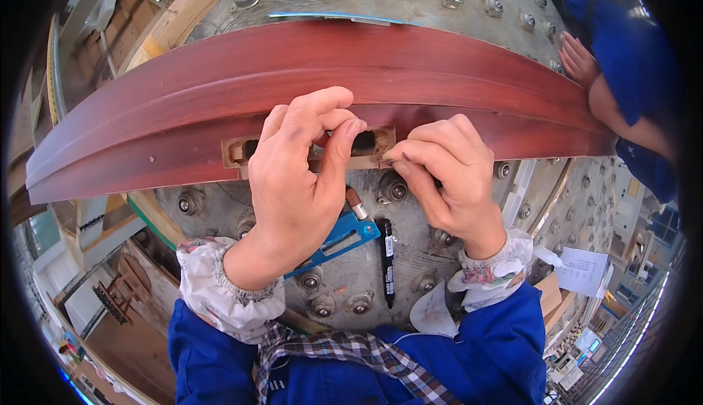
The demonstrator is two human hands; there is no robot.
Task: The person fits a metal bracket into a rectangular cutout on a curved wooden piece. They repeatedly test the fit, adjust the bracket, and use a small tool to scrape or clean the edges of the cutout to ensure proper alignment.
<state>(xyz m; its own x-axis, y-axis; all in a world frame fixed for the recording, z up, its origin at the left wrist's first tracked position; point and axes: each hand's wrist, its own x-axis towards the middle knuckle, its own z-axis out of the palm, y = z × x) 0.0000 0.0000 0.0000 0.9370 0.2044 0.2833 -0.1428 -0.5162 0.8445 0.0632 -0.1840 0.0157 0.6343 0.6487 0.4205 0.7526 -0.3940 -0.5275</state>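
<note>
A long red-brown wooden panel [307,61] lies across the work surface, with a rough rectangular cutout [233,152] at its near edge. Above the cutout is my left hand [296,160], its fingers curled and the thumb tip close against a fingertip; what the pinch holds, if anything, is too small to make out. At the cutout's right end my right hand [450,174] pinches thumb and forefinger together at the panel's edge, on something tiny that I cannot name. Below the hands lie a blue slotted tool [337,242], a short stick with a brown tip [356,203] and a black marker [387,258].
The grey table [351,200] is studded with ball rollers [398,190]. At the panel's right end stands another person in blue, one hand [578,59] near it. A thin blue strip [344,17] runs behind the panel. Paper sheets [584,272] lie at the right.
</note>
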